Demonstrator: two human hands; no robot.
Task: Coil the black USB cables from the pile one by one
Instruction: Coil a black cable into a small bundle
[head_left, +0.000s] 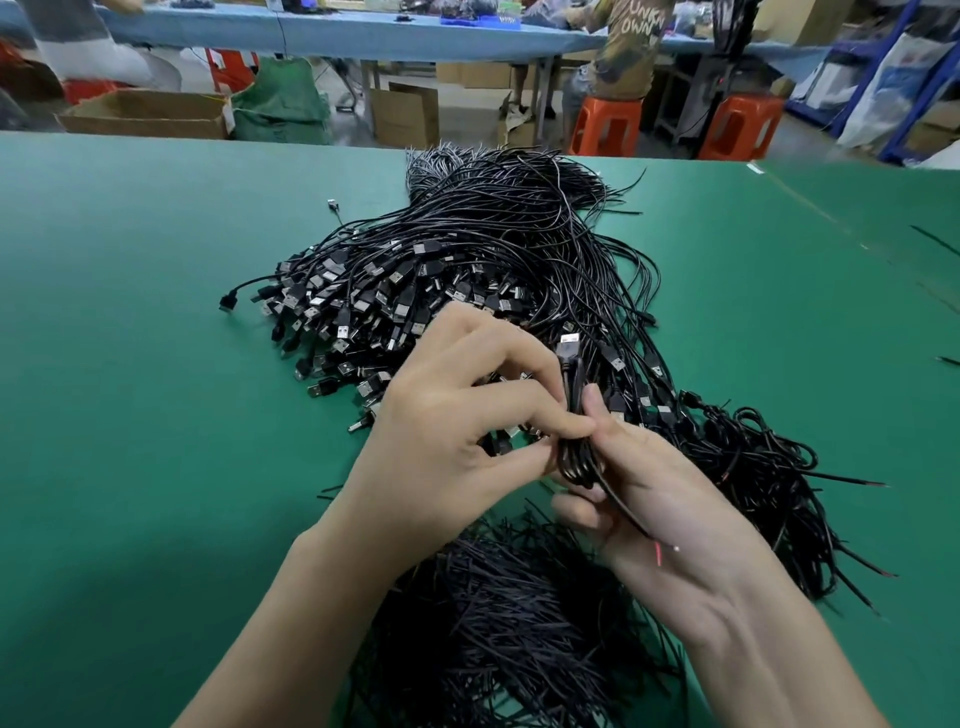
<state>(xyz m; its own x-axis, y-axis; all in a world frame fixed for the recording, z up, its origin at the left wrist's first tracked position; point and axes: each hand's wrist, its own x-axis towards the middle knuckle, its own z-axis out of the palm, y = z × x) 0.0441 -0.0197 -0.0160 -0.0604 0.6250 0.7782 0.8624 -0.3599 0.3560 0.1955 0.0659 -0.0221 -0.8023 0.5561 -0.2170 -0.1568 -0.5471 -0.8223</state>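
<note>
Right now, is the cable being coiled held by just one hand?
No, the left hand and the right hand both grip the looped cable.

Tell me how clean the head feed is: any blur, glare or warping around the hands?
Head view: left hand, right hand and coiled cable sharp; wide-angle lens bows the far table edge; background stools soft; even light, faint glints on the USB plugs, no harsh glare.

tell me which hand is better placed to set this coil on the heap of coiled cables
Right, probably. The right hand holds the coil across its palm and lies next to the coiled heap; the left hand pinches the coil from the side away from it.
</note>
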